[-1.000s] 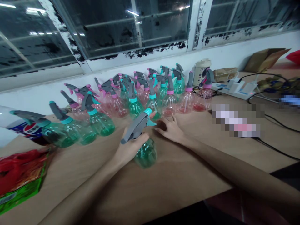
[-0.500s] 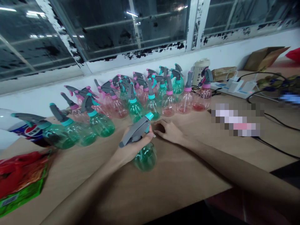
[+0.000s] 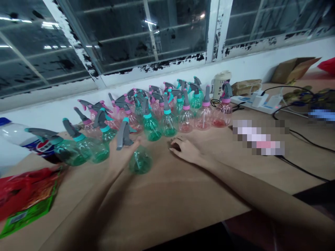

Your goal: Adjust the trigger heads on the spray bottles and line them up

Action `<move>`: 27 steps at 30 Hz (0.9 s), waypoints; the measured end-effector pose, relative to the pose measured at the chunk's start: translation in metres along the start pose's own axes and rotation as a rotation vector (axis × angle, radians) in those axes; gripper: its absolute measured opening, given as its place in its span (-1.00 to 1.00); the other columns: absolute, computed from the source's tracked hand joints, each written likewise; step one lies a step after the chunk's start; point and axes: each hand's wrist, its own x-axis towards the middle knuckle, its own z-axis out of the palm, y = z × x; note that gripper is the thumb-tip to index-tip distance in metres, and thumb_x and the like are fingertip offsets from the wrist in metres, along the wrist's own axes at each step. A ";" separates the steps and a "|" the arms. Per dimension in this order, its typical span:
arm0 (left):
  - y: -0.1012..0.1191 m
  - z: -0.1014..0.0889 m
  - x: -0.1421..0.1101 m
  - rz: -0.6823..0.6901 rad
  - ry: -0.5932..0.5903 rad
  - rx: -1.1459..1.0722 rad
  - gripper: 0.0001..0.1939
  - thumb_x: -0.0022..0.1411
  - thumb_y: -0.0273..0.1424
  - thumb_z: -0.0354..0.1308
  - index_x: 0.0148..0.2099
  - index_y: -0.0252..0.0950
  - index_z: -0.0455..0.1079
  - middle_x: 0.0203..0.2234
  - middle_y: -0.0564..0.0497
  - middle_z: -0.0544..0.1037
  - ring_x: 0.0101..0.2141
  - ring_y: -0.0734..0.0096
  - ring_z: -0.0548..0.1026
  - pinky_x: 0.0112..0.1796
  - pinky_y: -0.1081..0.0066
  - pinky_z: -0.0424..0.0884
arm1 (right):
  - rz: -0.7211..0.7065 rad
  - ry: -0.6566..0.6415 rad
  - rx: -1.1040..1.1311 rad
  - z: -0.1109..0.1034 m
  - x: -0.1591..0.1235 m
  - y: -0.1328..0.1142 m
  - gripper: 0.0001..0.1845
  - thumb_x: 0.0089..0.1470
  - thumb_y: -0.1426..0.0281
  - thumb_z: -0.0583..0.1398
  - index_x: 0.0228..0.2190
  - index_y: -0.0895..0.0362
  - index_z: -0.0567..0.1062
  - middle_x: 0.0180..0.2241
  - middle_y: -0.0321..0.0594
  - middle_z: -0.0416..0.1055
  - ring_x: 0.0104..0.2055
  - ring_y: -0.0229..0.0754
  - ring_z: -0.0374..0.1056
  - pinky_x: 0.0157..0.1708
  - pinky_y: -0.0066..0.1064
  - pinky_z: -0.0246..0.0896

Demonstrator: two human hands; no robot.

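Observation:
My left hand (image 3: 117,155) is closed around the neck of a green spray bottle (image 3: 140,162). Its grey trigger head, tipped in turquoise, sticks up above the hand, and the clear round body shows to the right of the fingers. Some of the neck is hidden by my thumb. My right hand (image 3: 187,150) rests on the table, fingers curved and thumb apart, over a dark shadowed gap; I see nothing held in it. Just behind the hands stand more spray bottles, a green one (image 3: 152,129) and a pink one (image 3: 186,120) among them.
Several green and pink spray bottles line the wall below the window. At left are a cola bottle (image 3: 43,146) and a red and green packet (image 3: 31,202). A paper cup (image 3: 222,83), power strip (image 3: 258,103) and black cables are at right.
My left hand has carried the green spray bottle leftward, and its trigger head is more upright. My right hand remains on the table, almost in place. The view has shifted slightly.

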 end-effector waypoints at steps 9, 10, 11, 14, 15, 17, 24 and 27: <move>-0.031 0.030 0.055 0.033 0.245 0.088 -0.78 -0.04 -0.32 0.20 -0.31 -0.25 0.31 -0.56 0.08 0.46 -0.54 0.36 0.40 -0.37 0.30 0.37 | 0.007 -0.019 -0.033 -0.002 -0.001 -0.003 -0.83 0.07 0.37 0.16 -0.28 0.20 0.44 -0.18 -0.09 0.41 -0.09 -0.10 0.29 -0.04 -0.25 0.21; -0.033 0.033 0.061 0.040 0.260 0.096 -0.79 -0.05 -0.32 0.20 -0.31 -0.24 0.31 -0.57 0.08 0.45 -0.55 0.36 0.38 -0.36 0.29 0.37 | 0.008 -0.020 -0.036 -0.002 -0.001 -0.003 -0.83 0.07 0.37 0.16 -0.28 0.19 0.44 -0.18 -0.09 0.41 -0.08 -0.10 0.29 -0.04 -0.25 0.21; -0.036 0.036 0.066 0.049 0.272 0.104 -0.80 -0.04 -0.34 0.19 -0.31 -0.24 0.31 -0.57 0.08 0.44 -0.54 0.36 0.38 -0.35 0.29 0.36 | 0.010 -0.020 -0.040 -0.002 -0.001 -0.003 -0.83 0.07 0.36 0.16 -0.28 0.19 0.44 -0.18 -0.09 0.41 -0.08 -0.10 0.29 -0.04 -0.25 0.21; -0.045 0.044 0.080 0.070 0.295 0.122 -0.83 -0.02 -0.35 0.15 -0.31 -0.24 0.32 -0.57 0.06 0.44 -0.53 0.36 0.38 -0.33 0.30 0.35 | 0.012 -0.022 -0.046 -0.002 -0.001 -0.003 -0.83 0.07 0.36 0.16 -0.27 0.18 0.43 -0.18 -0.09 0.41 -0.08 -0.09 0.29 -0.03 -0.24 0.21; -0.048 0.046 0.084 0.075 0.297 0.127 -0.83 0.00 -0.34 0.15 -0.30 -0.25 0.33 -0.56 0.05 0.45 -0.53 0.35 0.38 -0.34 0.31 0.34 | 0.012 -0.023 -0.046 -0.002 -0.002 -0.003 -0.83 0.07 0.36 0.17 -0.27 0.18 0.43 -0.18 -0.09 0.41 -0.08 -0.09 0.29 -0.03 -0.24 0.21; -0.053 0.050 0.091 0.082 0.301 0.132 -0.81 0.02 -0.30 0.14 -0.29 -0.25 0.34 -0.55 0.02 0.47 -0.52 0.33 0.40 -0.35 0.30 0.34 | 0.011 -0.024 -0.046 -0.002 -0.001 -0.003 -0.83 0.07 0.36 0.17 -0.27 0.18 0.43 -0.18 -0.10 0.41 -0.07 -0.09 0.28 -0.02 -0.24 0.21; -0.060 0.055 0.103 0.106 0.323 0.127 -0.66 0.05 -0.18 0.16 -0.20 -0.31 0.33 -0.23 -0.18 0.50 -0.16 0.07 0.45 -0.12 0.12 0.30 | 0.009 -0.029 -0.044 -0.003 -0.001 -0.005 -0.81 0.07 0.38 0.17 -0.27 0.22 0.43 -0.18 -0.07 0.41 -0.07 -0.10 0.28 -0.02 -0.25 0.20; -0.055 0.047 0.097 0.147 0.266 0.106 -0.38 0.06 -0.11 0.16 0.08 -0.35 0.18 -0.07 -0.18 0.43 -0.03 0.11 0.39 -0.04 0.13 0.25 | 0.014 -0.023 -0.036 -0.003 -0.001 -0.004 -0.80 0.07 0.37 0.17 -0.26 0.22 0.42 -0.18 -0.05 0.41 -0.06 -0.09 0.28 -0.02 -0.24 0.20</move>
